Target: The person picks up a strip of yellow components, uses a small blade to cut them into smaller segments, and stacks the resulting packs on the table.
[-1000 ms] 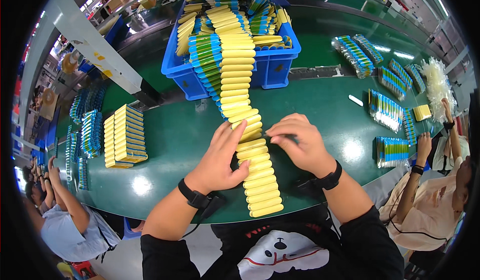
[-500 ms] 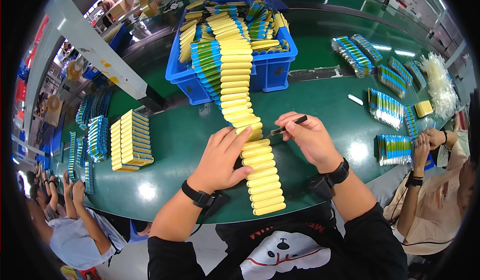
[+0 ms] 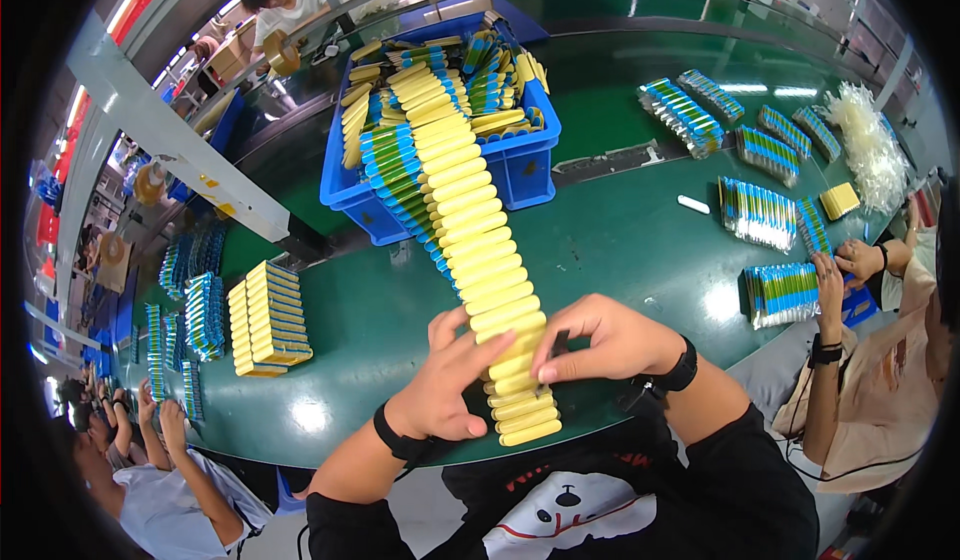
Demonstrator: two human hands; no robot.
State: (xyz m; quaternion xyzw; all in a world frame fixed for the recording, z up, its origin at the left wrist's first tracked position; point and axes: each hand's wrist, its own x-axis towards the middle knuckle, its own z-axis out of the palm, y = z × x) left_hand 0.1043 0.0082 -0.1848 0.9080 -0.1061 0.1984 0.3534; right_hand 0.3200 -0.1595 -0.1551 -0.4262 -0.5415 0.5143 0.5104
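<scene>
A long strip of yellow, rounded packets [image 3: 470, 222] runs from a blue crate toward me. My left hand [image 3: 440, 385] lies on the strip's left side, fingers stretched across it and thumb apart. On the opposite edge, my right hand [image 3: 605, 345] is closed with thumb and fingertips at the packets. A slim black-handled tool [image 3: 572, 342] shows partly between its fingers; its tip is hidden. Beyond my hands the strip is one continuous band, and its near end [image 3: 530, 432] lies by the table edge. Blue-and-green packets [image 3: 395, 165] hang beside it from the crate.
The blue crate [image 3: 540, 165], heaped with packet strips, stands at the far middle. Stacked yellow packets [image 3: 270, 320] sit to the left, near a metal post [image 3: 190, 140]. Bundled blue-green packets [image 3: 765, 210] and clear wrappers [image 3: 865, 150] lie right, by a co-worker's hands [image 3: 845, 265].
The strip has been drawn toward me, with more of it stretched between crate and hands. Both hands have come nearer the table edge. The black tool, plain before, is mostly hidden now.
</scene>
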